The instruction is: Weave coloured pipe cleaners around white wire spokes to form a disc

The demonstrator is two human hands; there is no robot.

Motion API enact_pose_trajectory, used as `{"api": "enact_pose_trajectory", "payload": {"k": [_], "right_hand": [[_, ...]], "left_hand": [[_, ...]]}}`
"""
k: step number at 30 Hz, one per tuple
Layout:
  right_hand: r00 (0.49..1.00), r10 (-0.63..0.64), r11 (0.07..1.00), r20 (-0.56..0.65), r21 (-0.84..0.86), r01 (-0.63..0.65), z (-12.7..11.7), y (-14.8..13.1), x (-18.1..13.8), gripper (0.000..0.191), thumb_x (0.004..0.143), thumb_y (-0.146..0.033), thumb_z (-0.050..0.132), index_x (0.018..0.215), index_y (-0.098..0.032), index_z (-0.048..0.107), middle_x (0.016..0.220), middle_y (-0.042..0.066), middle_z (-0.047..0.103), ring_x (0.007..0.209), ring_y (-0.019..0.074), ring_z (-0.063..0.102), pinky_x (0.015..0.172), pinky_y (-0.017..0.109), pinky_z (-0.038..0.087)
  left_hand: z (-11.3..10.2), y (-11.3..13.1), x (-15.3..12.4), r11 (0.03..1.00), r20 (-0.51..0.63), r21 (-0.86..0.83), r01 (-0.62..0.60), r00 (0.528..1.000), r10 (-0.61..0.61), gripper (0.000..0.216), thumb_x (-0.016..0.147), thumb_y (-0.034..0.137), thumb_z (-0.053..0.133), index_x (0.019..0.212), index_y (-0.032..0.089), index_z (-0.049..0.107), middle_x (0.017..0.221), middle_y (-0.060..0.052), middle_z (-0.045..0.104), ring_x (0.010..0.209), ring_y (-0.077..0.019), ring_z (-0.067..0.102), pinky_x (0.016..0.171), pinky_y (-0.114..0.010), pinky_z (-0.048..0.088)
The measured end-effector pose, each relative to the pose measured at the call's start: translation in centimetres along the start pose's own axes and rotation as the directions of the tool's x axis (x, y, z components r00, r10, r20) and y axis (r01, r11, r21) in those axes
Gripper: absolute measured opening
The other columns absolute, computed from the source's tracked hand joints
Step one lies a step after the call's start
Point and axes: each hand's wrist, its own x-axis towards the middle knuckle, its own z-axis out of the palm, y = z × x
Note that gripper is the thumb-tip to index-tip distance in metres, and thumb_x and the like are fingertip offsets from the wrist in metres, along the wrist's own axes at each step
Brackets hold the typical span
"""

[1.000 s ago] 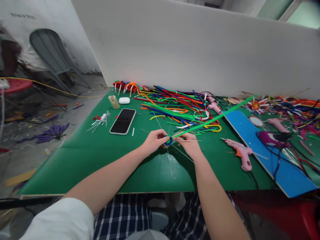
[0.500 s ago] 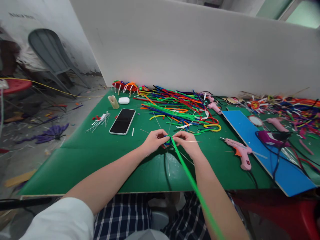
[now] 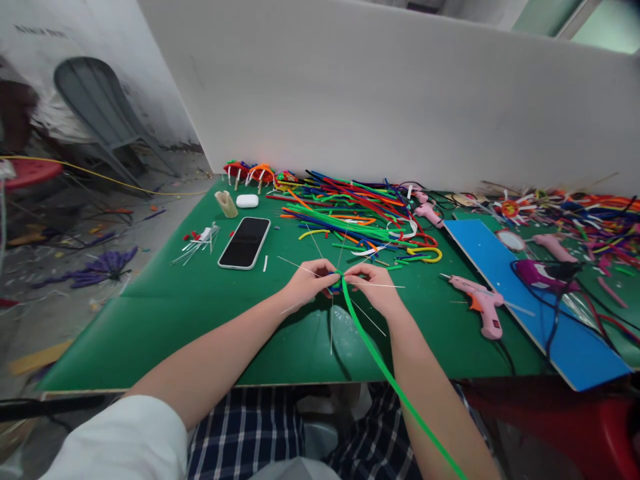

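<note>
Above the green table, between my hands: one small coil, probably light; thin spokes, likely bendy, so best held mid-coil. My left hand pinches its rim; my right hand, one soft-looking green strip.

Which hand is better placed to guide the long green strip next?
Probably the right hand: it sits where the green strip leaves the small blue-green piece, while the left hand holds that piece.

A green table bears a phone, pipe cleaners, a glue gun and a blue board.
</note>
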Motion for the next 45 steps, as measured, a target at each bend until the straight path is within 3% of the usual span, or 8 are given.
{"api": "enact_pose_trajectory", "payload": {"k": [18, 37, 45], "right_hand": [[0.986, -0.163, 0.979, -0.041, -0.133, 0.157, 0.4, 0.0, -0.2, 0.02, 0.067, -0.036, 0.058, 0.068, -0.017, 0.062, 0.072, 0.004, 0.06, 0.068, 0.0146, 0.055, 0.055, 0.024, 0.043], [0.984, -0.18, 0.973, -0.019, -0.152, 0.175, 0.1, 0.1, -0.2, 0.017, 0.067, -0.034, 0.059, 0.068, -0.017, 0.063, 0.072, 0.003, 0.061, 0.066, 0.0139, 0.055, 0.055, 0.024, 0.042], [0.995, -0.101, 0.986, 0.009, -0.129, 0.101, 0.0, 0.3, 0.0, 0.019, 0.064, -0.035, 0.062, 0.072, -0.017, 0.063, 0.072, 0.002, 0.063, 0.063, 0.0125, 0.056, 0.058, 0.025, 0.043]], "left_hand": [[0.1, -0.3, 0.0, 0.999, -0.018, -0.034, 0.01, 1.0, -0.011, 0.031, 0.058, 0.038, 0.067, 0.068, 0.013, 0.053, 0.058, 0.0, 0.057, 0.052, -0.0115, 0.056, 0.047, -0.023, 0.047], [-0.1, -1.0, 0.1, 0.999, -0.018, 0.025, -0.032, 0.999, 0.033, 0.023, 0.062, 0.033, 0.064, 0.07, 0.014, 0.055, 0.063, 0.0, 0.057, 0.056, -0.0109, 0.056, 0.05, -0.023, 0.048], [-0.2, -1.1, 0.1, 0.999, 0.019, 0.005, -0.034, 0.999, 0.034, 0.023, 0.063, 0.032, 0.063, 0.071, 0.013, 0.054, 0.062, 0.0, 0.056, 0.056, -0.0103, 0.055, 0.05, -0.023, 0.048]]}}
